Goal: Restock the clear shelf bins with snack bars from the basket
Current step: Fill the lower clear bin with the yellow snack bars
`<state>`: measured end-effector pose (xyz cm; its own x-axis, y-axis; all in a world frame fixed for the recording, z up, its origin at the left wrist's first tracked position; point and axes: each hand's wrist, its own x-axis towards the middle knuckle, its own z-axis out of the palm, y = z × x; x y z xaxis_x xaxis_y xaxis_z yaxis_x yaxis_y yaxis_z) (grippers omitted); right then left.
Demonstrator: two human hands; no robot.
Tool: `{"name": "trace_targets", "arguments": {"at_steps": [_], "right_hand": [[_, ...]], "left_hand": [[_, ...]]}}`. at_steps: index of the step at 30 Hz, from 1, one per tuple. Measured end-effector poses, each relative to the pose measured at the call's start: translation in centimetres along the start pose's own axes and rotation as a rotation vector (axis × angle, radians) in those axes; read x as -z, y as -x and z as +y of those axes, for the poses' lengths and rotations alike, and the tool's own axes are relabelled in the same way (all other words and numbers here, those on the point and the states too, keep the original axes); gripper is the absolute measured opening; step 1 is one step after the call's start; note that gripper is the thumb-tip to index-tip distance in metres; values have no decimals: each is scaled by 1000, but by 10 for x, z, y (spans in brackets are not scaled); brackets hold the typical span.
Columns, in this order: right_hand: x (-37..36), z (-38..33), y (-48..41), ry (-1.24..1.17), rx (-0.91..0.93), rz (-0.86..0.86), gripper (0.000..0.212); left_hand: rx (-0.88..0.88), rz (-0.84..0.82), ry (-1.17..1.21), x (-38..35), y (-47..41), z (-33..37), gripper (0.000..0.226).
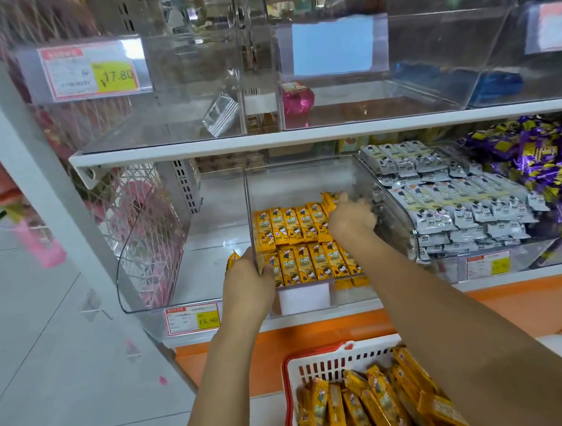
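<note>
Grip of right hand (353, 216) around glossy yellow snack bar (329, 201) in clear bin (304, 180), left hand (247, 284) around second bar (233, 260)

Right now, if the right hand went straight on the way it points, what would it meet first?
The right hand points deeper into the clear bin; first it meets the tilted yellow bar at its fingertips, then probably bare bin floor.

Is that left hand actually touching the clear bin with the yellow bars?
Touching. The head view shows the left hand gripping the left wall of the clear bin, fingers curled round its front edge.
</note>
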<state>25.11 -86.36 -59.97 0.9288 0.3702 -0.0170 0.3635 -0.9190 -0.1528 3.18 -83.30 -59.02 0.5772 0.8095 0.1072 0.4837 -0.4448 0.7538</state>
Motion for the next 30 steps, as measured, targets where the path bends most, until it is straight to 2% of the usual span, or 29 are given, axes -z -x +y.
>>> {"name": "trace_targets", "arguments": {"at_steps": [3,5,11,13,16,18,21,24,26,27,29,30], "right_hand": [[-1,-2,4,36,-9,6,44],[-3,-3,6,-43,-20,-29,44],[9,5,7,-763,-72,-62,41],[13,11,5,-913,-103,-85,40],[14,16,2,-1003,-155,-129,29],[13,20,2,-992,-150,-123,22],[15,23,12,-899,-14,-27,19],[23,15,36,-555,216,40,20],[30,4,50,-259,345,-134,21],[34,-1,58,-190,370,-265,23],[40,-10,72,-164,378,-491,29],[43,-14,80,-160,369,-546,31]], "left_hand": [[8,-4,5,1,2,3,18],[9,-5,10,1,3,4,18],[37,-9,49,0,4,5,18],[35,-10,63,1,5,5,16],[21,8,75,1,7,5,9],[-6,54,78,2,11,5,12],[-16,130,117,3,20,3,26],[-14,191,167,6,30,-1,34],[-17,211,171,9,35,-3,36],[-22,213,167,10,37,-4,35],[-49,201,166,11,40,-5,34],[-59,188,171,12,41,-6,34]]}}
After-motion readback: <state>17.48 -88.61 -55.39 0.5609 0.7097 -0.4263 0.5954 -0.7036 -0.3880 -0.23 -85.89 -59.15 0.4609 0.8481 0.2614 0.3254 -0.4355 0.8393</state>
